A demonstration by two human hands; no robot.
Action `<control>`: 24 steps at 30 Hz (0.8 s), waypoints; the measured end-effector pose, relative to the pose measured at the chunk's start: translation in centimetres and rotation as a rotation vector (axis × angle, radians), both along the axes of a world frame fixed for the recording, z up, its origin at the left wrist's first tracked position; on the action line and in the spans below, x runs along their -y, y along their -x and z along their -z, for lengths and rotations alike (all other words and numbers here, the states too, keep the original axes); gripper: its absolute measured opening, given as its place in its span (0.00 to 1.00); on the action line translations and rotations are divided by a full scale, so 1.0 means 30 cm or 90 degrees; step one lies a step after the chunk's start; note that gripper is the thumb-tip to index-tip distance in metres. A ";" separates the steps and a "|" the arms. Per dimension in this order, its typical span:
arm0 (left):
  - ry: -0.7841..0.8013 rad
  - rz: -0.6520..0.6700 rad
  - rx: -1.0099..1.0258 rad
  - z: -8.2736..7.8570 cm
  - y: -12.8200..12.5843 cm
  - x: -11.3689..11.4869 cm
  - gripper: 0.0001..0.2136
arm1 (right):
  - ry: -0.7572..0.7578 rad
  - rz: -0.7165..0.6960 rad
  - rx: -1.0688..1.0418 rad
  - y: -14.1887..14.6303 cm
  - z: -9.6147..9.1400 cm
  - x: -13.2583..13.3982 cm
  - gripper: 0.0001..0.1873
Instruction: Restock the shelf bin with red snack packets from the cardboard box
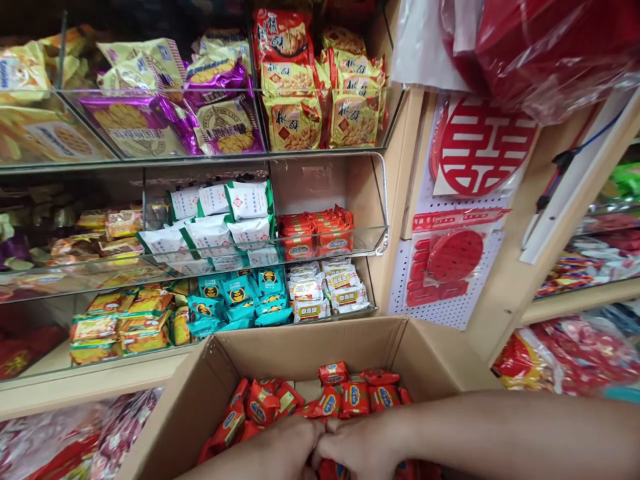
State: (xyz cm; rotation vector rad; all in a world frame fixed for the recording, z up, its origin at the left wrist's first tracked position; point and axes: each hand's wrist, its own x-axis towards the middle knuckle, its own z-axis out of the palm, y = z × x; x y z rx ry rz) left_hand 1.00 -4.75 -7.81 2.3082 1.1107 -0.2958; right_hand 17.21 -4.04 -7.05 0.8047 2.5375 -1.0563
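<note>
Both my hands reach down into an open cardboard box (310,347) at the bottom of the view. My left hand (280,448) and my right hand (361,448) sit side by side, knuckles touching, among several small red snack packets (350,395) that fill the box. The fingers of both hands point down into the packets and are hidden. The same red packets (316,233) lie stacked in a clear shelf bin straight above the box.
Clear acrylic shelf bins hold white and green packets (225,220), teal packets (240,297), white packets (325,287), and purple and yellow biscuit bags (220,113) on top. A pegboard with red paper decorations (475,153) hangs at the right. More bagged goods (565,360) fill the lower right.
</note>
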 end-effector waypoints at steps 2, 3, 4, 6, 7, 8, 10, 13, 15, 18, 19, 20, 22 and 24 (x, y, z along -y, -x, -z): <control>-0.014 -0.008 -0.016 0.001 0.002 -0.022 0.12 | -0.061 0.047 0.005 -0.007 0.006 0.017 0.31; -0.011 -0.010 -0.021 -0.004 0.004 -0.034 0.12 | -0.097 0.062 0.020 -0.008 0.011 0.023 0.29; -0.008 -0.013 -0.028 -0.012 0.006 -0.046 0.11 | -0.121 0.083 0.036 -0.009 0.018 0.025 0.28; 0.020 -0.013 -0.055 -0.031 0.010 -0.062 0.12 | -0.150 0.083 0.079 -0.010 0.034 0.020 0.26; 0.036 -0.008 -0.071 -0.039 0.011 -0.064 0.15 | -0.158 0.067 0.091 -0.010 0.043 0.015 0.26; 0.053 -0.002 -0.085 -0.046 0.011 -0.064 0.17 | -0.166 0.045 0.093 -0.010 0.051 0.008 0.26; 0.075 0.011 -0.102 -0.055 0.011 -0.055 0.21 | -0.190 0.007 0.088 -0.009 0.063 -0.005 0.25; 0.093 0.014 -0.099 -0.067 0.012 -0.045 0.21 | -0.210 -0.031 0.094 -0.008 0.055 -0.021 0.20; 0.094 -0.004 -0.079 -0.085 0.018 -0.050 0.18 | -0.218 -0.021 0.080 -0.013 0.025 -0.032 0.16; 0.069 -0.056 0.001 -0.132 0.034 -0.067 0.18 | -0.217 0.100 -0.034 -0.037 -0.045 -0.060 0.15; 0.065 -0.071 0.045 -0.150 0.039 -0.073 0.19 | -0.205 0.158 -0.104 -0.049 -0.069 -0.071 0.15; 0.064 -0.079 0.093 -0.168 0.043 -0.077 0.18 | -0.180 0.212 -0.186 -0.062 -0.092 -0.081 0.15; 0.097 -0.101 0.218 -0.201 0.048 -0.083 0.15 | -0.095 0.287 -0.329 -0.086 -0.128 -0.096 0.15; 0.164 -0.165 0.367 -0.227 0.046 -0.083 0.12 | 0.002 0.333 -0.395 -0.102 -0.151 -0.100 0.15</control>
